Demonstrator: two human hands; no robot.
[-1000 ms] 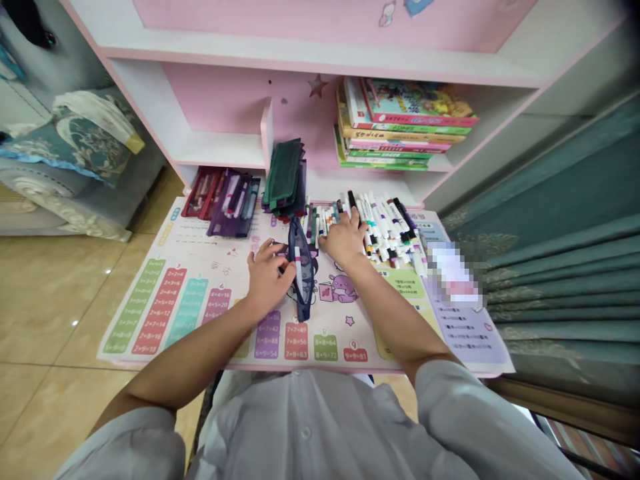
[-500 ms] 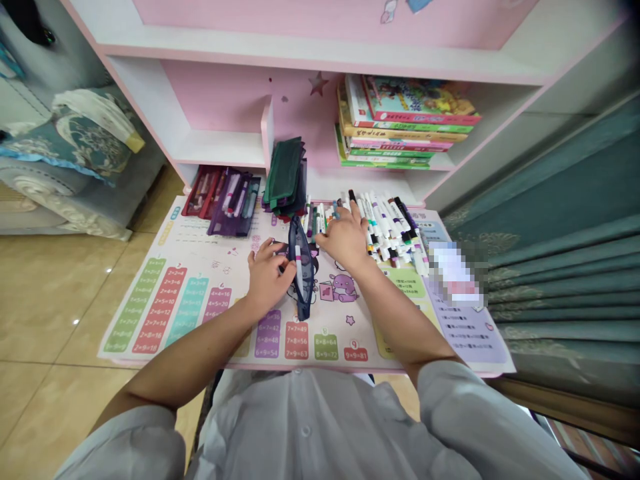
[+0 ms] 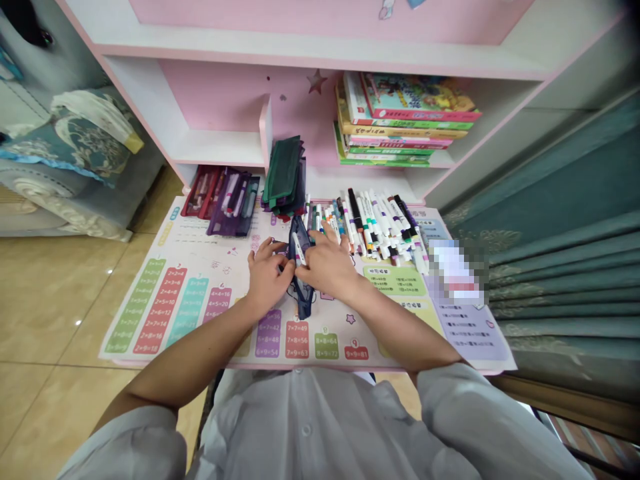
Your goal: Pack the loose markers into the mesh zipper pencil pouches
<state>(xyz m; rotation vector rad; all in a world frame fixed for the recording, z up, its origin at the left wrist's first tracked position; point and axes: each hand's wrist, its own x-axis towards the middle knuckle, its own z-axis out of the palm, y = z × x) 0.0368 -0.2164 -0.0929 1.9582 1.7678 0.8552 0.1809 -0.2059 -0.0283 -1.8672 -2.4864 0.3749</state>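
Your right hand (image 3: 327, 263) has just swung in off the markers (image 3: 375, 227) and now meets your left hand (image 3: 267, 275) on the mesh pouch (image 3: 302, 303), mid-frame on the mat (image 3: 210, 267). Both hands are together, fingers closed around the pouch's top, a white marker (image 3: 299, 250) poking out between them, and your 2 forearms (image 3: 190, 353) angle inward from the bottom corners.

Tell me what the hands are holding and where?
The left hand and right hand grip a navy mesh pencil pouch near its top end, beside a marker sticking out.
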